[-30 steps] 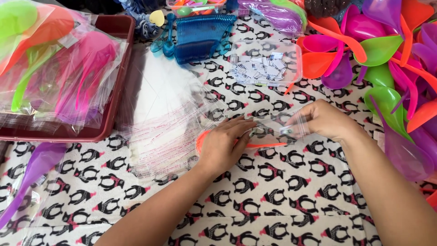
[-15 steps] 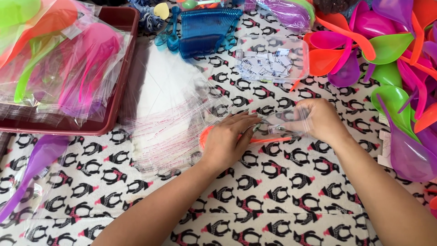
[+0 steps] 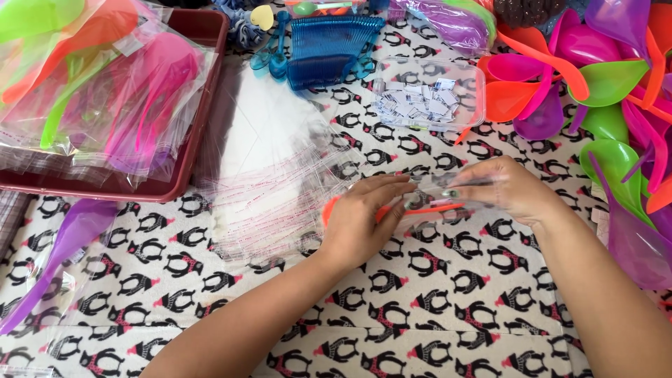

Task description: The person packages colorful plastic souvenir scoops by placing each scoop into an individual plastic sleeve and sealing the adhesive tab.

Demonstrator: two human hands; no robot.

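Observation:
An orange plastic spoon [image 3: 420,209] lies inside a clear plastic bag [image 3: 455,199] on the penguin-print cloth. My left hand [image 3: 364,217] presses flat on the spoon's bowl end, fingers together. My right hand [image 3: 507,189] pinches the bag's open end around the handle. A fanned stack of clear bags [image 3: 269,168] lies just left of my left hand.
A dark red tray [image 3: 199,105] at the upper left holds bagged spoons. Loose bright spoons [image 3: 602,84] pile up at the right. A clear box of small paper tags [image 3: 427,101] and blue small spoons [image 3: 325,45] sit at the top. A bagged purple spoon [image 3: 66,238] lies at the left.
Both hands stay on the bagged orange spoon, with the fingers shifting slightly along it. The view has drifted a little.

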